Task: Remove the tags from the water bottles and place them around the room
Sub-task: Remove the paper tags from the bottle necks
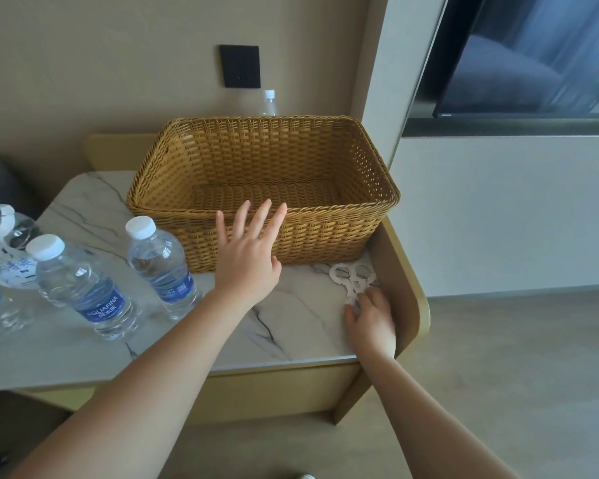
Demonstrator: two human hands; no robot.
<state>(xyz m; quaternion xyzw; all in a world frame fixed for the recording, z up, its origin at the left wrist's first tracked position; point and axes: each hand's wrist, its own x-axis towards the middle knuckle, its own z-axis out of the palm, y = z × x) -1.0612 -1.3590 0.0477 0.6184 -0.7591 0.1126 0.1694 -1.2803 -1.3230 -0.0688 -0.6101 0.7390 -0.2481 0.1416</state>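
Observation:
Two clear water bottles with white caps and blue labels, one nearer and one further right, stand on the marble table top. More bottles, one with a white paper tag on its neck, are at the left edge. White tags lie flat at the table's right end. My right hand rests with its fingertips on those tags. My left hand is open, fingers spread, just in front of the wicker basket, holding nothing.
The empty basket fills the back of the table. Another bottle stands behind it against the wall, under a black wall plate. A raised wooden side panel bounds the table on the right. A dark screen hangs at the upper right.

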